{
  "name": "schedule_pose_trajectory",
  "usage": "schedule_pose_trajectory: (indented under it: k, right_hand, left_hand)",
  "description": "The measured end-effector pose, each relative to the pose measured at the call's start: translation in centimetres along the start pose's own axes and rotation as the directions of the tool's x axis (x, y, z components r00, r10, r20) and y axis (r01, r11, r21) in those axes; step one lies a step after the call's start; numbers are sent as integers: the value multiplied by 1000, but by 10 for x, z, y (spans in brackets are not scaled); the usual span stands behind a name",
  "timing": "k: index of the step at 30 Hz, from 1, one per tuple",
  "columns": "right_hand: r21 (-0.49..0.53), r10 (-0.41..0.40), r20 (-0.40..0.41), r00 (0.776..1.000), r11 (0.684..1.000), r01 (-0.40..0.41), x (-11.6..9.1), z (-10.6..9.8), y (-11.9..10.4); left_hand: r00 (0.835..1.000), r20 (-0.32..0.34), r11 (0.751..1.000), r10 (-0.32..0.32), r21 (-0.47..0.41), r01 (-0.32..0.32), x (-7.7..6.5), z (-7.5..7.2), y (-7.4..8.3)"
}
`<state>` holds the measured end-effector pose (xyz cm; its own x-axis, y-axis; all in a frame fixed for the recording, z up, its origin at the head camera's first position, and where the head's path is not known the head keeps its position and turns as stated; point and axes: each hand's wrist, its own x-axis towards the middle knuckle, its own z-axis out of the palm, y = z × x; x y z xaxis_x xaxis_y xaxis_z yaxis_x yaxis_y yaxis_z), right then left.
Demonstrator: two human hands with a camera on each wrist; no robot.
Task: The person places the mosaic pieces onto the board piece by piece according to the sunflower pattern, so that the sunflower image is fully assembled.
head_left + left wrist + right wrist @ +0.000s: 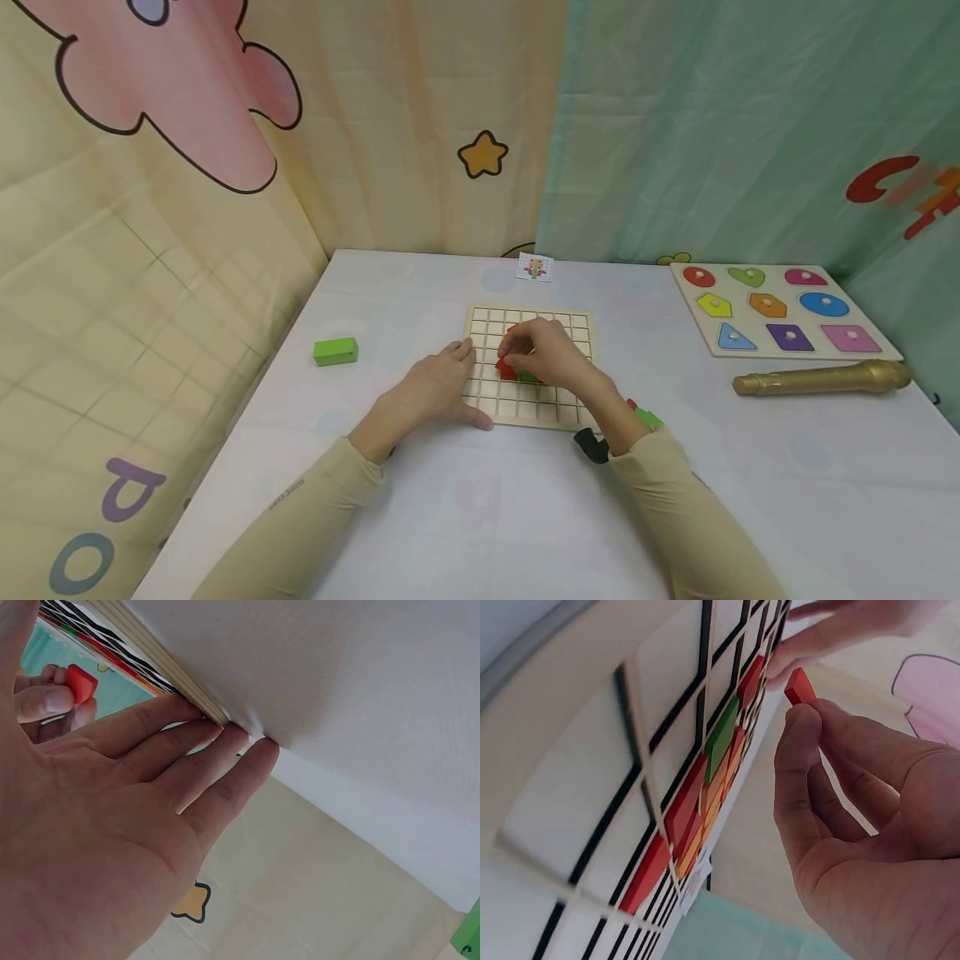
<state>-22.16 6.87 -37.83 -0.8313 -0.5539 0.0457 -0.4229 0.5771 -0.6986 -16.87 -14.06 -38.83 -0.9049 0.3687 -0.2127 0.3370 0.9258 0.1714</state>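
A wooden grid board (536, 408) lies on the white table, with several red, green and orange tiles set in its squares. My right hand (551, 354) is over the middle of it. Between thumb and index finger it pinches a small red tile (800, 686), held apart from the board in the right wrist view. Below that tile, a green tile (721, 739) lies among red tiles (686, 799) on the grid. My left hand (435, 383) rests at the board's left edge, fingers extended, fingertips touching the side of the board (180, 675).
A green block (336, 352) lies at the left. Behind the board is a small picture card (535, 267). To the right are a shape puzzle board (731, 292) and a gold tube (821, 379). Loose green pieces (648, 416) lie by my right forearm, near a black object (592, 446).
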Motion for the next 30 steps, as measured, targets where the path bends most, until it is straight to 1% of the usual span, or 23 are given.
schedule_pose_trajectory:
  k: [6, 11, 16, 22, 30]
  right_hand:
    - [-11, 18, 2, 1000, 1000, -18, 11, 16, -4]
    - [-44, 5, -9, 1000, 999, -5, 14, 24, -3]
    - [-80, -7, -31, 999, 997, 4, 13, 26, -2]
    - [-99, -5, 7, 1000, 995, 5, 12, 26, -4]
    - [-201, -65, 16, 998, 977, 67, 8, 24, -3]
  left_hand:
    - [1000, 4, 1000, -3, -4, 3, 0, 0, -1]
    - [1000, 7, 1000, -6, -10, 6, 0, 1, -1]
    - [1000, 7, 1000, -6, -14, 6, -1, 0, 0]
    - [1000, 15, 1000, -7, -6, 7, -1, -1, 0]
    - [1000, 3, 1000, -3, -6, 3, -1, -2, 0]
